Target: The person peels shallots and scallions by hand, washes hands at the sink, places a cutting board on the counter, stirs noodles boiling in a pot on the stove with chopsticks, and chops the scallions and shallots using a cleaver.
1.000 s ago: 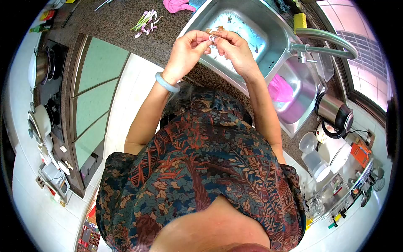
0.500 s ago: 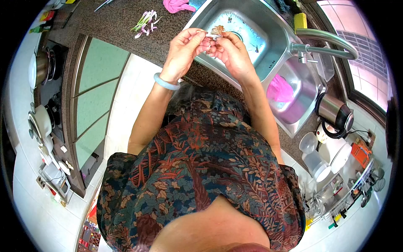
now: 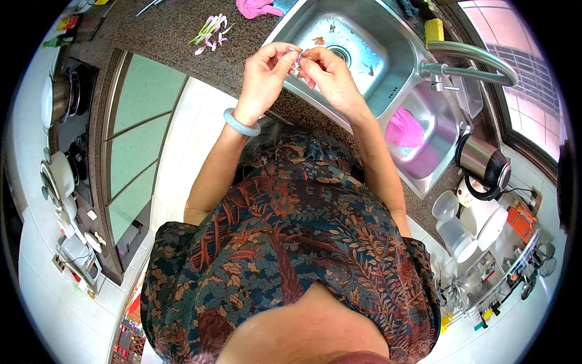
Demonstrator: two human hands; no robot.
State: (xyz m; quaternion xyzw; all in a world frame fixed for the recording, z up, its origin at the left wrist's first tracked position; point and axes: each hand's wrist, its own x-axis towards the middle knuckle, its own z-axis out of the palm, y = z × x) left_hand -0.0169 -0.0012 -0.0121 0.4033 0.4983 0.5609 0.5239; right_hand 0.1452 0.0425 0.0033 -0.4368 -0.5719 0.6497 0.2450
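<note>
Over the near rim of the larger sink basin (image 3: 388, 57), my left hand (image 3: 267, 70) and my right hand (image 3: 327, 73) meet with fingertips pinched. A small whitish, pinkish piece (image 3: 296, 63) is between them, mostly covered by the fingers, so its exact kind cannot be made out. Below and beyond the fingers, a brown papery scrap (image 3: 319, 41) lies in the basin near the drain (image 3: 339, 54), with several small dark bits around. To the left on the counter rests a loose bunch of slim green and pink-white stems (image 3: 210, 33).
A pink glove (image 3: 257, 7) lies on the counter behind the stems. Another pink item (image 3: 405, 128) sits in the smaller basin (image 3: 418, 164). The tap (image 3: 473, 57) arches at the right, near a yellow sponge (image 3: 433, 30). An electric kettle (image 3: 482, 162) stands on the right counter.
The brown papery scrap has left my fingertips and now lies in the basin. My hands have drawn slightly closer together, still pinching.
</note>
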